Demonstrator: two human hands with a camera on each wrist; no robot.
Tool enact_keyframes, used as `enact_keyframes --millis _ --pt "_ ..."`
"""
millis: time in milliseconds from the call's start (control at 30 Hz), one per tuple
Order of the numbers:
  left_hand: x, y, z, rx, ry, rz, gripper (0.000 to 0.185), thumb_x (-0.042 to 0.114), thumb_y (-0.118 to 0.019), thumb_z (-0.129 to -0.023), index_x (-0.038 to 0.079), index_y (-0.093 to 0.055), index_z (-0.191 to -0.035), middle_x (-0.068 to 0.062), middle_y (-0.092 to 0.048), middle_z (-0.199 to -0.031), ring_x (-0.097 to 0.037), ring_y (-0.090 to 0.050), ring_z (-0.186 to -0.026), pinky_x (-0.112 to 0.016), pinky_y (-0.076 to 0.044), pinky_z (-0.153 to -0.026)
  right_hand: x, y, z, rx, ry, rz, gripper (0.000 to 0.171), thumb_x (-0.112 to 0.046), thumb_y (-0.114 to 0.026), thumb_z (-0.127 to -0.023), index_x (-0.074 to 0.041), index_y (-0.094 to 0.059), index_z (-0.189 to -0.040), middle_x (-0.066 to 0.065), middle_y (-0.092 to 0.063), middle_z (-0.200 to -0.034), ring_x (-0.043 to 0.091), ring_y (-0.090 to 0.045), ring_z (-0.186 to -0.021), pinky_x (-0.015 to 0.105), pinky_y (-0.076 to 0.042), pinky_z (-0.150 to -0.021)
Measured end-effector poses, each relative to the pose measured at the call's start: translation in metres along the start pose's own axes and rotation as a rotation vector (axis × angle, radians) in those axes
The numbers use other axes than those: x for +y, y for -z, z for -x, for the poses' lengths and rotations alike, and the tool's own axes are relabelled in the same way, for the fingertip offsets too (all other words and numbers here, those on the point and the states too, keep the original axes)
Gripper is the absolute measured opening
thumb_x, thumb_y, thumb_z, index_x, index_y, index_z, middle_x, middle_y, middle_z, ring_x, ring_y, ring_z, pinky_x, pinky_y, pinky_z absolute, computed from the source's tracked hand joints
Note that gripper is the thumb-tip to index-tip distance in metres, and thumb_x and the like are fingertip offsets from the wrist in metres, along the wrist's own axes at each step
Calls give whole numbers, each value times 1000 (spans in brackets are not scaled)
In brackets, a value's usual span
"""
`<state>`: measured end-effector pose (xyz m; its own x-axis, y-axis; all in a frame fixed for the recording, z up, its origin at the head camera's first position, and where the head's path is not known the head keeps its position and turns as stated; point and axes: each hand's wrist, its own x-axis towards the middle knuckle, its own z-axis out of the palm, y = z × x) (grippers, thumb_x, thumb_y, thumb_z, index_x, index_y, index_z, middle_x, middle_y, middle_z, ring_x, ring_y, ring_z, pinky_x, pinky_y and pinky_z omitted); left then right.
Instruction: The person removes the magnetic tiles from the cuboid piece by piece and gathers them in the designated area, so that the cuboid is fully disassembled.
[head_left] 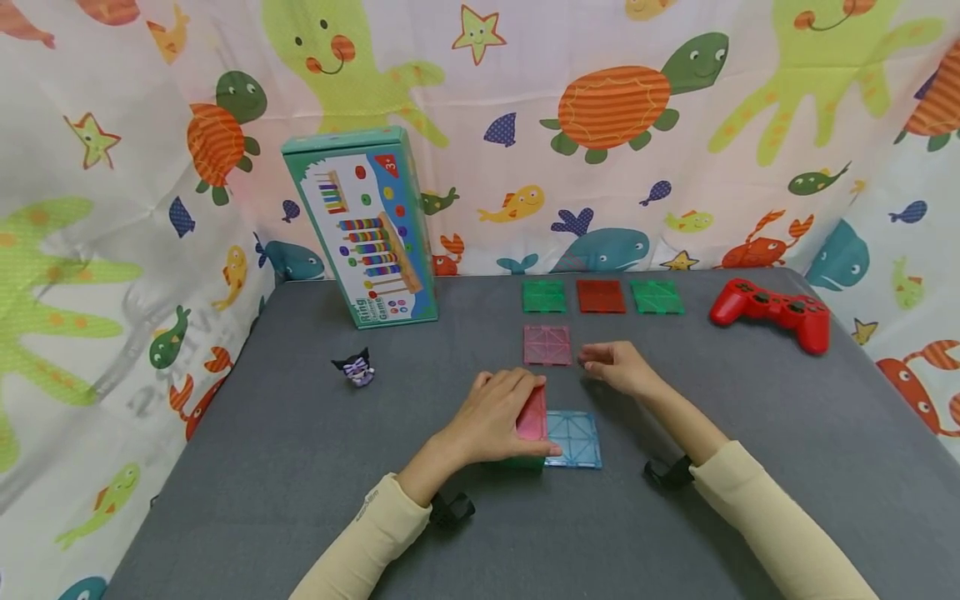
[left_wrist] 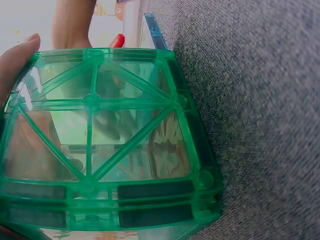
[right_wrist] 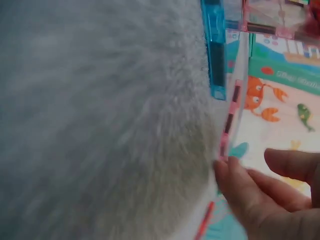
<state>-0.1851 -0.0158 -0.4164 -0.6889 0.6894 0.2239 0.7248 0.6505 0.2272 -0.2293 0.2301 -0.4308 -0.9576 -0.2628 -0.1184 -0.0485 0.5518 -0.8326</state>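
My left hand (head_left: 495, 417) grips an upright structure of clear magnetic tiles from above, fingers over the top and thumb at the near side. A pink tile (head_left: 533, 414) forms its right side, and a green tile (left_wrist: 91, 103) faces the left wrist camera. Flat against its right lies a light blue tile (head_left: 576, 439). My right hand (head_left: 621, 368) is beside a flat pink tile (head_left: 547, 345), fingertips at its right edge and thumb apart from it. Whether the fingertips touch that tile is hard to tell.
Behind lie a green tile (head_left: 543, 296), a red tile (head_left: 601, 297) and another green tile (head_left: 657, 297) in a row. A red game controller (head_left: 771, 314) is at the right. On the left are a toy box (head_left: 363, 229) and a small figurine (head_left: 356, 367).
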Motion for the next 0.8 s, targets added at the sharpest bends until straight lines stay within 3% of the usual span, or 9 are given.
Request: enact_keyframes --millis 100,200,333,433,500,600,667,800 --pt "1 -1 0 8 -5 3 86 73 -60 -66 16 -46 -130 2 -51 -123 -15 -49 -110 -39 -34 -88 -2 2 24 4 39 195 37 -8 -51 -92 15 -51 -121 27 -62 -109 29 -64 -88 34 -52 -70" --pt "2 0 0 11 -2 5 86 72 -60 -66 16 -46 -130 2 -51 -123 -14 -49 -110 -39 -34 -88 -5 -2 49 -13 66 342 34 -13 -55 -90 11 -59 -113 19 -67 -95 18 -61 -76 31 -48 -63" --pt "1 -1 1 7 7 -3 85 73 -60 -66 17 -47 -130 3 -52 -122 -14 -49 -109 -39 -33 -89 -7 -15 73 -93 113 363 38 -18 -58 -89 12 -60 -111 5 -56 -70 7 -45 -60 24 -38 -54" --pt "0 -2 1 6 7 -14 85 73 -60 -66 18 -47 -129 4 -52 -119 -13 -50 -107 -38 -33 -88 -7 -24 80 -122 156 318 38 -20 -58 -89 12 -60 -109 -1 -42 -64 3 -34 -53 21 -30 -51" --pt "0 -3 0 12 3 -11 85 73 -60 -66 18 -47 -129 4 -52 -118 -13 -50 -105 -38 -34 -88 -8 -28 82 -111 178 307 30 -21 -57 -90 8 -63 -99 -3 -43 -66 1 -34 -54 21 -30 -51" --pt "0 -4 0 18 2 -2 84 73 -60 -66 17 -48 -129 4 -52 -118 -13 -50 -104 -38 -34 -87 -9 -30 85 -66 181 305 25 -19 -58 -89 4 -63 -96 0 -49 -72 4 -40 -60 22 -34 -54" --pt "1 -3 1 18 2 6 85 72 -60 -67 17 -48 -129 3 -52 -119 -14 -51 -105 -38 -34 -87 -10 -30 88 -49 158 287 31 -17 -60 -88 8 -61 -106 6 -55 -81 9 -49 -68 23 -40 -58" --pt "1 -1 1 21 5 6 84 72 -60 -67 17 -47 -129 3 -52 -119 -14 -51 -106 -38 -34 -87 -10 -30 91 -54 101 157 54 -14 -61 -87 15 -41 -129 23 -60 -105 28 -62 -92 31 -51 -72"
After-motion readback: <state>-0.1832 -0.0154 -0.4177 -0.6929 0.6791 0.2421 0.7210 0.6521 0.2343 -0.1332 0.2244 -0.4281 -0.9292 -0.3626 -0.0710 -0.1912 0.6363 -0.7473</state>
